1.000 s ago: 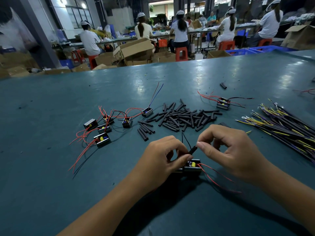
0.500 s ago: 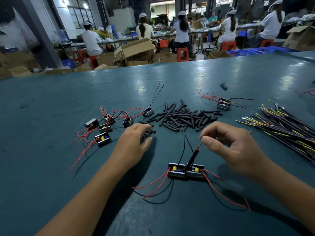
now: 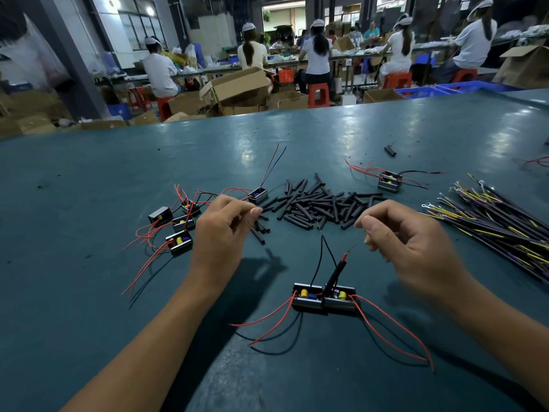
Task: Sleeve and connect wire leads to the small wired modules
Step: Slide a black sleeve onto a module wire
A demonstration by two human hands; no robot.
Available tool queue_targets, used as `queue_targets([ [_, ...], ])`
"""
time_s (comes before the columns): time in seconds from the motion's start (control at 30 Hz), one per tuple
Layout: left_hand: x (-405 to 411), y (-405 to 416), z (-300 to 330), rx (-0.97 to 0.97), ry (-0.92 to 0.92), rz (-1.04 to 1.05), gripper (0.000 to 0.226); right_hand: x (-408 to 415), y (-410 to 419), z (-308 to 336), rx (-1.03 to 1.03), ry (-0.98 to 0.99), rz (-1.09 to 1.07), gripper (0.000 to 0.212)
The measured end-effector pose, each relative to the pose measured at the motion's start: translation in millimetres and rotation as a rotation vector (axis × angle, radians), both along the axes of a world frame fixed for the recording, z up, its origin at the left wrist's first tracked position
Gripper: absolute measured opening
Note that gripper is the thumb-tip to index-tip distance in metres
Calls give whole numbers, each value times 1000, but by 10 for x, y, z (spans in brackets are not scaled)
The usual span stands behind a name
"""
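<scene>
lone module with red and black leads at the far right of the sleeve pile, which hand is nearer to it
Right. The right hand hangs just in front of that module, slightly to its right. The left hand is well off to its left, past the sleeve pile.

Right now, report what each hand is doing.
Left hand: fingertips pinch a black sleeve at the pile's near edge.
Right hand: fingers loosely curled, holding nothing.

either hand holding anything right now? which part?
Left hand pinches a black sleeve tube by its upper end, between thumb and fingertips. Right hand is loosely curled and holds nothing.
</scene>
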State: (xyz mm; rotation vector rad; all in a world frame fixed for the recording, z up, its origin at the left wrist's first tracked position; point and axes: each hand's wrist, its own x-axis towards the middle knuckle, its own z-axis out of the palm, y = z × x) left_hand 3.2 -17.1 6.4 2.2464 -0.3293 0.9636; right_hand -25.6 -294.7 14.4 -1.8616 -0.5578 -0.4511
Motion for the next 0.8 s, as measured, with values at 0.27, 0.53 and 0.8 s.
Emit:
queue_targets([
  [0.27, -427, -492, 114, -365, 148, -496, 14, 1, -16, -25, -215, -188, -48, 14],
  [0.53, -471, -535, 79, -282, -89, -363, 5, -10, -1, -31, -286, -283, -65, 27],
  [0.8, -531, -608, 77, -634, 100, -485, 7, -15, -3, -9, -322, -329, 12, 50],
])
